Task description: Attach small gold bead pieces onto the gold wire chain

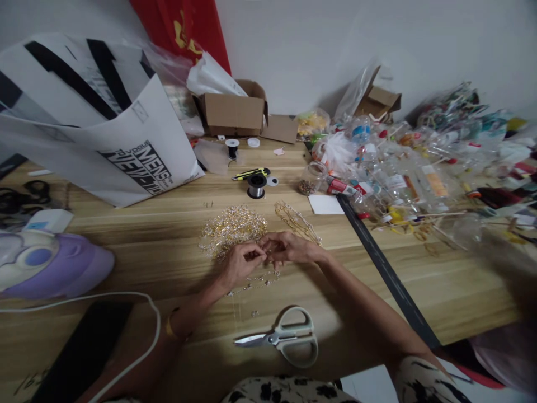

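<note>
My left hand (243,262) and my right hand (289,248) meet over the middle of the wooden table, fingers pinched close together. Whatever sits between the fingertips is too small to make out. Just below them a thin beaded chain (255,284) lies on the wood. A heap of gold and silver beaded chains (232,228) spreads behind my left hand. More gold chain (298,223) lies beyond my right hand. Nearer to me rest scissors (274,339) with pale handles, blades pointing left.
A spool of silver wire (256,186), a yellow-black utility knife (251,174) and a black spool (232,148) stand farther back. On the left are a large white bag (138,140) and a purple object (79,266). Plastic bottles (394,168) crowd the right beyond a dark strip (386,268).
</note>
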`<move>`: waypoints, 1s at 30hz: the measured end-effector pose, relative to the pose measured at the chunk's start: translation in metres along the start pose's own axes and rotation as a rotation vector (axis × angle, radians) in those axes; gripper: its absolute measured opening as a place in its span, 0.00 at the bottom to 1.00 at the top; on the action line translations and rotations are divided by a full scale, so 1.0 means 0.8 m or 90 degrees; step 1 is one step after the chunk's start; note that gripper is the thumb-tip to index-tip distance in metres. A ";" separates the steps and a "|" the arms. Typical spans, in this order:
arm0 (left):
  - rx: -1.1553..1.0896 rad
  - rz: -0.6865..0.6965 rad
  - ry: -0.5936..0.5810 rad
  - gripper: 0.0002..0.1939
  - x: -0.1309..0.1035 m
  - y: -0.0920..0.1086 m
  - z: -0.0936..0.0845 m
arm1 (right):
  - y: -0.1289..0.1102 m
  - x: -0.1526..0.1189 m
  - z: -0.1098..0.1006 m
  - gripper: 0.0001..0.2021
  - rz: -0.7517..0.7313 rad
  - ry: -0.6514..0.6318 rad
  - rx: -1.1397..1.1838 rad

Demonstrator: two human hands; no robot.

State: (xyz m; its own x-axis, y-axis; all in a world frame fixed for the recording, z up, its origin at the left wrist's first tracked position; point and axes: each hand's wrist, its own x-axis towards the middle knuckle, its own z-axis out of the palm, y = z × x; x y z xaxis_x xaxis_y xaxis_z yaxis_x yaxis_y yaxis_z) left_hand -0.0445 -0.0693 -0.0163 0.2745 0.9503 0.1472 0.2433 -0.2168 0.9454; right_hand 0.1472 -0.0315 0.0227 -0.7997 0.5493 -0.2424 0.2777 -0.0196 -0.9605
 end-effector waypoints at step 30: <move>0.140 0.069 -0.035 0.04 -0.004 0.011 0.002 | 0.032 -0.016 0.033 0.12 -0.050 0.238 -0.034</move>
State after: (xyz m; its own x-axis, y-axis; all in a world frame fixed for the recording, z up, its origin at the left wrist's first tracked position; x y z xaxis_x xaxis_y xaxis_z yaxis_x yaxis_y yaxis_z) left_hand -0.0420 -0.0746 -0.0086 0.3581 0.9068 0.2227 0.4044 -0.3656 0.8383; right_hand 0.1507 -0.0610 -0.0025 -0.5728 0.8145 -0.0921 0.2590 0.0733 -0.9631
